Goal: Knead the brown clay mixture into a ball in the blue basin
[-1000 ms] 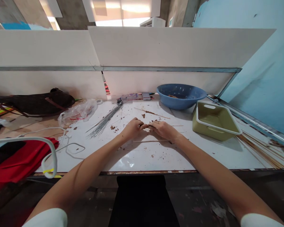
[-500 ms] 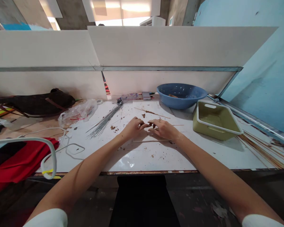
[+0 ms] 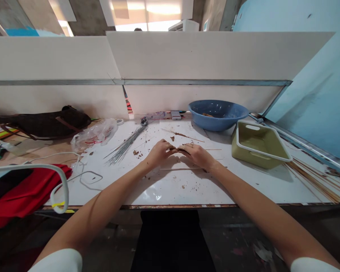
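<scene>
My left hand and my right hand meet fingertip to fingertip over the middle of the white table. Both are closed in a pinch on a small brown lump held between them, mostly hidden by the fingers. A thin wooden stick lies flat on the table just below my hands. Brown crumbs are scattered around them.
A bundle of thin metal wires lies to the left. A blue bowl and a green tray stand at the right, with wooden sticks beyond. A plastic bag, dark bag, red cloth and white cable sit left.
My fingers have shifted slightly on the brown lump; the hands stay in the same place.
</scene>
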A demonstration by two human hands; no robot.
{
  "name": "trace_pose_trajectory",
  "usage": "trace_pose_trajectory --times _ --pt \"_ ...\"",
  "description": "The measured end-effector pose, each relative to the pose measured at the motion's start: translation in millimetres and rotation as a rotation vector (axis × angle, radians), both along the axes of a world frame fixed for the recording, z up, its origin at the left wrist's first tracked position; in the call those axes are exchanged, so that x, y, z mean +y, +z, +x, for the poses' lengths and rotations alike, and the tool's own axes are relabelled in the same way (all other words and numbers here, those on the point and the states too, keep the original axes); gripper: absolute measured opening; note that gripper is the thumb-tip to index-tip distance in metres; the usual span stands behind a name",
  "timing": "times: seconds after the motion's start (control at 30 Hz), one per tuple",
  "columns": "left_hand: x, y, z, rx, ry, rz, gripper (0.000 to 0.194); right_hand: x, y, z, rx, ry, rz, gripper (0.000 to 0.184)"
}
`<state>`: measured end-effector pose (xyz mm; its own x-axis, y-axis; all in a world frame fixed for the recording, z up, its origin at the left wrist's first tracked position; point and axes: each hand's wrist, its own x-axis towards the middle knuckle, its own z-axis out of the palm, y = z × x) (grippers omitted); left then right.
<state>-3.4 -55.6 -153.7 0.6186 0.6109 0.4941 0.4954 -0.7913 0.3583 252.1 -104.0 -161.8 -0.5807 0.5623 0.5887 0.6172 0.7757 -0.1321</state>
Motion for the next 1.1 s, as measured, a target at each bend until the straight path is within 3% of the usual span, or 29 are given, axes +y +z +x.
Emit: trace_pose_trajectory --times 0.23,0.4,0.6,0.8,0.97,1.1 --pt "1.3 1.0 -3.6 0.02 0.027 -0.102 0.039 0.3 0.8 0.9 -0.047 -0.037 -0.059 0.023" --pt "-0.2 0.9 -4.1 -0.076 0.019 -0.084 0.014 -1.2 2.6 -1.3 0.019 -0.038 -0.079 0.019" --pt "-3.7 5.0 -5.7 -0.047 0.035 -0.121 0.028 -1.0 3.6 -2.0 -0.022 -0.066 -0.083 0.024" --pt "-4.4 4.1 -5.2 -0.079 0.053 -0.088 0.004 -0.2 3.2 -1.9 0.028 -0.065 -0.093 0.016" --pt "-5.6 6.7 -6.1 -0.042 0.063 -0.11 0.029 -0.5 4.0 -2.2 0.006 -0.083 -0.09 0.02" --pt "-3.1 4.3 -5.9 -0.085 0.052 -0.074 0.01 -0.8 3.8 -1.5 0.03 -0.073 -0.112 0.016"
